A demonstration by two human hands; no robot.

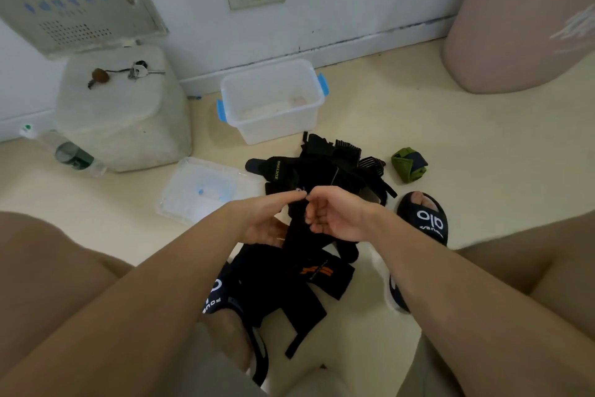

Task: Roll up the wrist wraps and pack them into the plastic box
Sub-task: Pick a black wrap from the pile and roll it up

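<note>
Both hands, left hand (269, 219) and right hand (335, 215), pinch a black fabric wrist wrap (297, 235) near the clear plastic box (273, 100).

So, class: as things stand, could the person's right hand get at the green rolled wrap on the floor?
Probably yes, once freed. The right hand is pinching the black wrap together with the left hand. The green rolled wrap lies apart on bare floor, nothing covering it.

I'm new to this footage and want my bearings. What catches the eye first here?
Both hands meet mid-frame, the left hand and right hand pinching a black wrist wrap held above the floor. Beyond them lies a pile of black wraps, with a rolled green wrap to its right. The open plastic box stands by the wall, its lid lying nearer the person.
</note>
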